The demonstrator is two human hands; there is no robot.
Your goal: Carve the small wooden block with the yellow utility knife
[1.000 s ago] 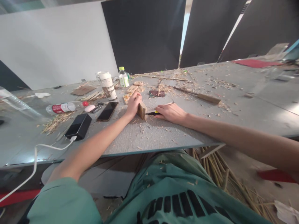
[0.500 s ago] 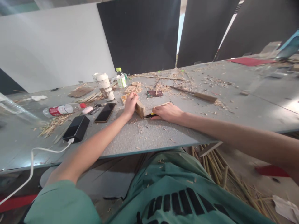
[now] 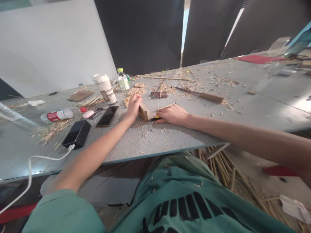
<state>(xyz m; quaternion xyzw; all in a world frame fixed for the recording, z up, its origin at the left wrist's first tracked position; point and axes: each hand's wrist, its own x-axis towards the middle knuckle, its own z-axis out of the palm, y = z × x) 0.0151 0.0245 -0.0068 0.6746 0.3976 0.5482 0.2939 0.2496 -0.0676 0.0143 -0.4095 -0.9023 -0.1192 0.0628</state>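
Our left hand (image 3: pixel 133 108) lies curled over the far side of a small wooden block (image 3: pixel 143 113), fingers closed against it, pinning it on edge to the grey table (image 3: pixel 157 139). Our right hand (image 3: pixel 173 114) rests on the tabletop just right of the block, fingers folded round a black-and-yellow knife (image 3: pixel 154 119) whose dark tip points at the block's near end; whether tip and wood touch, we cannot tell. A thin pale stick (image 3: pixel 167 106) shows above the knuckles of the right hand; whether the hand holds it is unclear.

Wood shavings (image 3: pixel 148 132) scatter about the block and toward the table's near edge.

Left of the left hand: a dark phone (image 3: pixel 107 116) lying flat, then a black power bank (image 3: pixel 76 134) with a white cable (image 3: pixel 39 159) trailing off the table. Beyond these, a plastic bottle with red label (image 3: pixel 59 115) on its side, a pink-white small case (image 3: pixel 87 114) beside its cap, an upright paper cup (image 3: pixel 105 89), and a small green-capped bottle (image 3: pixel 122 79).

Farther back: flat wood pieces (image 3: pixel 132 92), a dark red pouch (image 3: pixel 158 94), a long wooden-handled tool (image 3: pixel 201 94).

Under the table to the right, bamboo sticks (image 3: pixel 228 174) lie piled on the floor.
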